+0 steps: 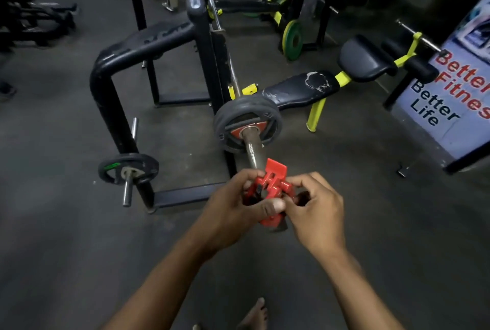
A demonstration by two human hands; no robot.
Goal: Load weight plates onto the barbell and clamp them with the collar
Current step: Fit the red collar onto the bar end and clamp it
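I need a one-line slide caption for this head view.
Both hands hold a red collar at the barbell sleeve end.

- A black padded bench [299, 92], its covering peeling, is standing on yellow legs over the dark gym floor [79, 237].
- A small black plate [128, 168] is hanging on a storage peg low on the black rack frame [111, 96].
- A green-rimmed plate [292, 39] is leaning upright against equipment at the back.
- A banner [450, 101] reading "Better Fitness Better Life" is standing at right.
- A bare foot [254, 315] is showing at the bottom edge.
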